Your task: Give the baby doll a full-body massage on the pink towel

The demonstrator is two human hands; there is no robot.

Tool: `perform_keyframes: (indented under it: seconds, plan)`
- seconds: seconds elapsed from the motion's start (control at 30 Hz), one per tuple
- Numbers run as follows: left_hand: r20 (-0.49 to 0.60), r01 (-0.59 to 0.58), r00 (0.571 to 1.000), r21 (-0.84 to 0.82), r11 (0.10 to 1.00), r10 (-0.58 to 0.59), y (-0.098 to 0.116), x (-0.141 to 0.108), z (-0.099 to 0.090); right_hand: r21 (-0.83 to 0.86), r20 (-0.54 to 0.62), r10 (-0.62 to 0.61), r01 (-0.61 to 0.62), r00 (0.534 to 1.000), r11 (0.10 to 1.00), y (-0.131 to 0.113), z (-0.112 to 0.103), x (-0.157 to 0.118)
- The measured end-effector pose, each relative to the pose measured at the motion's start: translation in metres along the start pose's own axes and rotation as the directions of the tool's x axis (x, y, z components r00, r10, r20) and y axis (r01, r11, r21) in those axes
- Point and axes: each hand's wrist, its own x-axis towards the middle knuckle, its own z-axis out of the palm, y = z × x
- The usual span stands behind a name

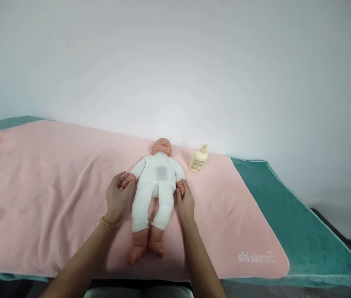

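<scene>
A baby doll (159,178) in a white cloth suit lies on its back on a pink blanket (225,215), head toward the wall and bare feet toward me. My left hand (118,196), with a beaded bracelet on the wrist, is closed round the doll's hand on the left side. On the other side my right hand (185,200) has its fingers and thumb around the doll's other hand. A pale yellow pump bottle (198,159) stands upright on the blanket, right of the doll's head.
A green cover (281,211) shows under the pink blanket at the right and far left. Behind the blanket rises a plain pale wall (169,74). Wrinkles run across the blanket's left half.
</scene>
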Motion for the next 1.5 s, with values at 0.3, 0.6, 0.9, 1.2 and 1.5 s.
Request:
perform_keyframes:
  seconds: [0.3,0.6,0.9,1.2,1.5]
  plan:
    - [-0.179,-0.14,0.98,-0.336,0.931,0.083,0.03,0.055,0.054,0.142,-0.159,-0.067,0.09,0.985,0.986,-0.023,0.011,0.076]
    - [0.106,-0.024,0.993,-0.163,0.986,0.041,0.028,0.132,0.094,0.214,-0.049,-0.134,0.141,0.99,0.967,-0.002,0.032,0.169]
    - [0.349,-0.022,0.936,0.153,0.988,-0.034,-0.011,0.186,0.126,-0.106,0.104,0.074,-0.063,0.992,0.992,0.02,0.056,0.219]
    - [0.308,-0.016,0.95,0.21,0.978,-0.051,-0.015,0.181,0.122,-0.216,0.089,0.068,-0.047,0.994,0.975,0.011,0.061,0.211]
    - [-0.011,-0.11,0.994,0.02,0.994,0.11,0.016,0.126,0.094,0.159,-0.244,-0.177,0.22,0.953,0.963,-0.004,0.046,0.151]
